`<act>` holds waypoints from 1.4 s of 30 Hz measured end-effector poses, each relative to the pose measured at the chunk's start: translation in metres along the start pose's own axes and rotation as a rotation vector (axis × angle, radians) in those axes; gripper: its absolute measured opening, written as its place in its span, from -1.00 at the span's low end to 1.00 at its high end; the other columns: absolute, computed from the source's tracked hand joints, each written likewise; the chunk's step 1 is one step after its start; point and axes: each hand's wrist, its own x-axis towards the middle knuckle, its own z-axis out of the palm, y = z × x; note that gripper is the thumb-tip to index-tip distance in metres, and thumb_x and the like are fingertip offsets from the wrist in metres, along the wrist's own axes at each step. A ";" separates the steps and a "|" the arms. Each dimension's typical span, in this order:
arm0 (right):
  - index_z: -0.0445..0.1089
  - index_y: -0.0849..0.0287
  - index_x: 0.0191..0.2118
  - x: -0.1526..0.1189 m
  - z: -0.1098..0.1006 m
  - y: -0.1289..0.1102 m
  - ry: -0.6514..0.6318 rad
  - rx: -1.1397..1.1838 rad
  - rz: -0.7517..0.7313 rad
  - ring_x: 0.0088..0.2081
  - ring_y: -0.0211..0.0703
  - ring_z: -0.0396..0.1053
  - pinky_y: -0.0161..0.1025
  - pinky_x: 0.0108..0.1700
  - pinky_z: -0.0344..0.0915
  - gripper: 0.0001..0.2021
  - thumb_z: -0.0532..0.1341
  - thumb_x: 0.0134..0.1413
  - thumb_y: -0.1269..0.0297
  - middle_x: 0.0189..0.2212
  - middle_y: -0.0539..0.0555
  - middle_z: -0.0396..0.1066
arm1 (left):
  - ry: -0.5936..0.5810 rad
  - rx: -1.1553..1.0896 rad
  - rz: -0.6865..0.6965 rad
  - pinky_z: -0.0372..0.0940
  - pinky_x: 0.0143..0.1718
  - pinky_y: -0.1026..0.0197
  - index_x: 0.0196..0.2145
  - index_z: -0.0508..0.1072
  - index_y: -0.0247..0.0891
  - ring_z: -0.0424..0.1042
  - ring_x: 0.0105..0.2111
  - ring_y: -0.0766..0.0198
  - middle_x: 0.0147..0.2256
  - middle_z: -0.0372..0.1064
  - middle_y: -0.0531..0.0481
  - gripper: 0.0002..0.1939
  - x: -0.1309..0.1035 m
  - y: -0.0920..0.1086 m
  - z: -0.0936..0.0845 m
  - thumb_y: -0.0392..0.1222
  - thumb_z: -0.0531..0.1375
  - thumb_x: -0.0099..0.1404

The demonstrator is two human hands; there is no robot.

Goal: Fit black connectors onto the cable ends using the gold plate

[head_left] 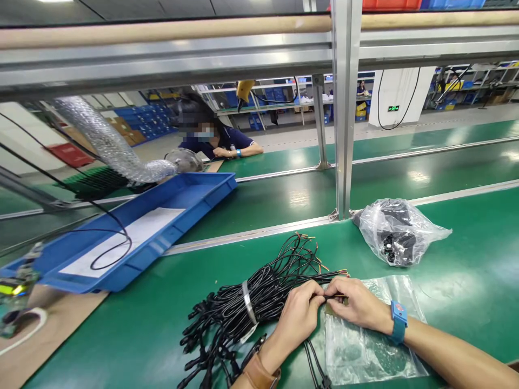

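My left hand [300, 309], with a brown band at the wrist, pinches a thin black cable. Close against it, my right hand [356, 302], with a blue wrist strap, pinches the same cable near its coloured wire ends. Part of this cable hangs below my left hand. Just left of my hands lies a bundle of black cables [259, 294], tied with a pale band; connectors are at its lower left and bare wire ends at its upper right. A clear plastic bag [365, 351] lies flat under my right hand and forearm.
A clear bag of black parts [399, 232] sits at the right, beside a metal post [345, 119]. A long blue tray [138, 270] holding paper is at the left, near a silver duct [109, 140]. Across the bench a person [219, 140] leans on the green surface.
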 end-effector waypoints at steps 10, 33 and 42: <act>0.40 0.14 -0.24 -0.003 0.001 0.002 -0.008 0.010 0.010 -0.38 -0.21 0.38 -0.32 -0.32 0.31 -0.92 0.18 0.23 0.44 -0.39 0.03 0.45 | 0.010 -0.035 -0.018 0.23 -0.36 0.25 -0.44 0.34 -0.21 0.40 -0.42 0.26 -0.45 0.39 0.04 -0.79 0.000 0.000 0.003 -0.34 0.04 0.34; 0.39 0.14 -0.17 -0.006 -0.023 0.003 -0.001 0.033 0.067 -0.29 -0.16 0.43 -0.28 -0.25 0.34 -0.91 0.16 0.25 0.42 -0.32 0.07 0.48 | 0.064 -0.074 0.038 0.27 -0.31 0.26 -0.34 0.36 -0.20 0.43 -0.36 0.26 -0.37 0.40 0.02 -0.78 0.007 0.008 0.018 -0.36 0.00 0.42; 0.45 0.15 -0.21 -0.005 -0.023 -0.002 0.016 0.081 0.096 -0.35 -0.19 0.43 -0.31 -0.29 0.34 -0.91 0.20 0.20 0.40 -0.37 0.06 0.51 | 0.110 -0.091 0.080 0.25 -0.38 0.33 -0.39 0.34 -0.18 0.44 -0.44 0.31 -0.44 0.41 0.08 -0.77 0.000 0.002 0.022 -0.37 0.03 0.41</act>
